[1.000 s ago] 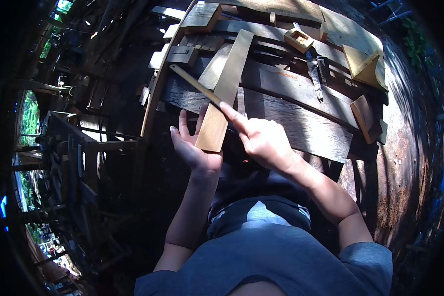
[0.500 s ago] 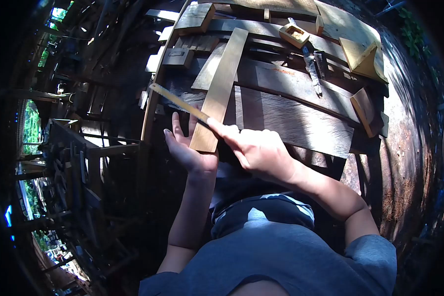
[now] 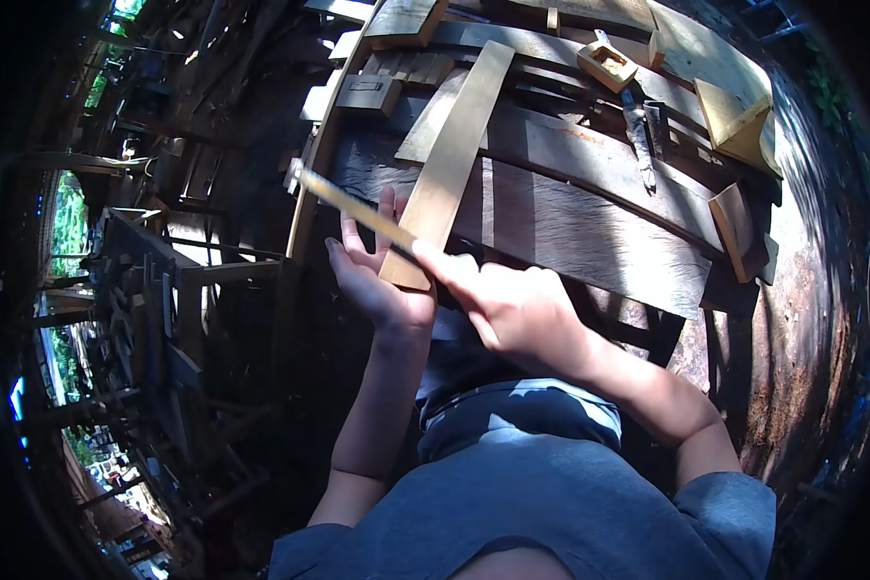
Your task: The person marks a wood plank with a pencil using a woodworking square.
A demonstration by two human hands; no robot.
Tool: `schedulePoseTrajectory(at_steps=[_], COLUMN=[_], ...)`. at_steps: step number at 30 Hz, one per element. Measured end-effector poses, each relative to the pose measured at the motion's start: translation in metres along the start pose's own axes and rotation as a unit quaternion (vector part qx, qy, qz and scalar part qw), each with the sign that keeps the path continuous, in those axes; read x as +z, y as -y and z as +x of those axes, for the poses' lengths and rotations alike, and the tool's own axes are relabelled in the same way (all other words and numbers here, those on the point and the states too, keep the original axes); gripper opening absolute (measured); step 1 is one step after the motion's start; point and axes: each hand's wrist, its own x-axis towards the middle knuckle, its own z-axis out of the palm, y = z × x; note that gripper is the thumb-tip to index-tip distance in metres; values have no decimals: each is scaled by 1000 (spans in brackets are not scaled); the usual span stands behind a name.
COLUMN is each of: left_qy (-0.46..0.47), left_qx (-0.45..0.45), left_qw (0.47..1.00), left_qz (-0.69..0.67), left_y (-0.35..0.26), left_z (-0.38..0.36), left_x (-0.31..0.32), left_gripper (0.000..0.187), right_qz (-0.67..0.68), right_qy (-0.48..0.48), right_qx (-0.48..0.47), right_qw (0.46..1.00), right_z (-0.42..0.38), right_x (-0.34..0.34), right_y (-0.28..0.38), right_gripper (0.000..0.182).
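Note:
A long, narrow wooden board [image 3: 452, 155] slants away from me, its near end at my left hand [image 3: 382, 285]. That hand is palm up with its visible fingers stretched apart; the board's end lies over the palm and hides part of it. My right hand [image 3: 522, 304] is closed on a thin, yellowish flat strip [image 3: 358, 208] that looks like a file. My index finger points along the strip, which crosses the board near its close end. The strip's far end is blurred.
More planks [image 3: 590, 222] lie side by side under the board. Further back are a small hand plane [image 3: 607, 66], a chisel-like tool [image 3: 638, 145], a dark wooden block [image 3: 369, 94] and angled wood offcuts [image 3: 739, 121]. A timber frame [image 3: 227, 273] stands at left.
The view has shifted, so the planks sit a little further right. The strip has slid slightly across the board, and the board's near end looks turned on the left palm.

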Motion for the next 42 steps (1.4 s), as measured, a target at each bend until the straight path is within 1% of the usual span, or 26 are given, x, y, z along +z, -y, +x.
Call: schedulePoseTrajectory(at_steps=[1,4,6,7,8,9,10,12,14,15,18,20,23,25,26,28,30,31,32,33,34,36,38,39,41,42], left_qy=[-1,-25,12,-30,-5,-15,-23,-33,-50,-28,6,8,-2,31,58,104,84,76,79,79,76,72,79,75,76,52], left_qx=[4,-10,-26,-33,-35,-47,-59,-71,-86,-98,-99,-101,-152,-199,-242,-330,-349,-342,-345,-343,-341,-336,-335,-341,-343,-358], left_qw=[1000,1000,1000,999,999,999,998,997,995,995,995,994,987,979,968,935,931,936,933,934,936,938,938,936,935,929], left_qz=[26,9,3,16,14,8,4,-10,-30,-15,-21,-29,-49,-44,-45,-77,-68,-49,-65,-58,-50,-40,-22,-33,-42,-73], left_y=[0,1,4,2,3,4,3,1,-3,-7,-16,-17,-27,-29,-30,-30,-28,-28,-26,-26,-28,-27,-25,-25,-28,-30], left_z=[-2,-7,-8,-15,-16,-16,-14,-9,-7,-6,-2,-3,-8,-5,-3,0,-1,-6,-5,-4,-5,-10,-9,-9,-6,-3], left_x=[2,8,1,11,13,10,6,4,5,6,9,10,26,22,18,7,3,10,5,5,6,10,11,10,8,6], left_gripper=[70,70,68,66,65,63,61,58,54,54,57,52,50,52,56,59,67,73,72,72,72,72,72,72,72,69], right_qz=[-88,-7,-83,-49,52,67,61,86,-4,-70,-17,10,53,-25,55,-38,-49,63,-30,-47,-39,-20,-1,-65,19,-1], right_qy=[70,56,17,11,31,98,89,30,26,17,22,18,120,99,26,-1,-25,58,41,90,62,134,92,60,41,-74], right_qx=[21,15,16,57,125,235,252,196,201,142,78,92,193,225,216,206,185,265,192,202,172,226,196,194,259,151], right_qw=[993,998,996,997,990,965,962,976,979,987,997,996,972,969,974,978,981,960,980,974,982,965,976,977,965,986], right_z=[-14,-31,-15,-1,22,44,62,69,67,54,-1,-7,26,64,74,96,88,79,63,49,28,19,27,43,84,99], right_x=[-9,-20,-15,-13,-17,-38,-34,-30,-20,-13,-20,-23,-40,-34,-35,-25,-19,-44,-34,-40,-37,-52,-44,-36,-47,-18], right_y=[13,14,-8,-28,-46,-42,-55,-74,-73,-72,-34,-31,-44,-70,-83,-106,-107,-79,-81,-65,-58,-44,-65,-83,-103,-154], right_gripper=[68,67,68,66,60,54,53,51,52,55,70,70,61,52,49,47,47,50,53,57,58,54,54,49,49,45])
